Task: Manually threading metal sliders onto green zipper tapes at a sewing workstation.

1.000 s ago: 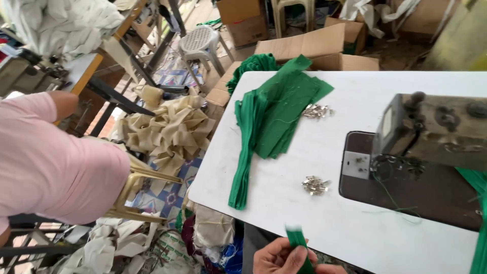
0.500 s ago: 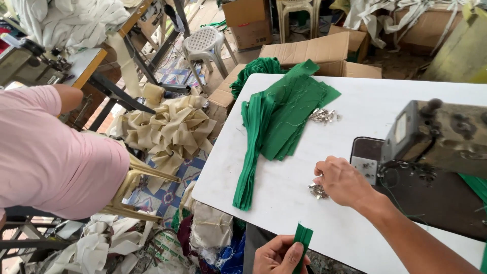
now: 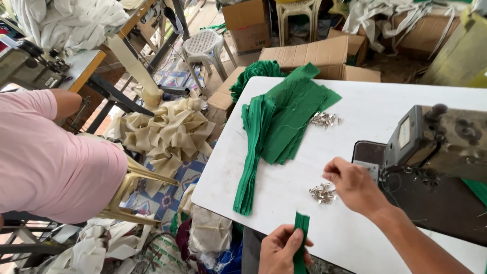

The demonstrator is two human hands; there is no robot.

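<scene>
My left hand [image 3: 279,251] at the bottom edge grips a narrow folded green strap [image 3: 301,228], held upright. My right hand [image 3: 355,185] hovers just right of a small pile of metal clips [image 3: 319,194] on the white table [image 3: 406,101]. Its thumb and forefinger are pinched together, seemingly on one clip. A stack of green fabric pieces [image 3: 291,114] and a bundle of long green straps [image 3: 251,162] lie at the table's left. A second clip pile [image 3: 325,120] sits beside the stack.
A grey sewing machine [image 3: 441,139] stands at the table's right. To the left, a person in a pink shirt [image 3: 45,162] sits on a yellow chair [image 3: 132,187]. Beige cloth [image 3: 167,132], a white stool [image 3: 205,45] and cardboard boxes [image 3: 314,53] crowd the floor.
My right hand came into view, reached onto the near clip pile, and now has lifted slightly off it with fingertips pinched. My left hand keeps hold of the green strap.
</scene>
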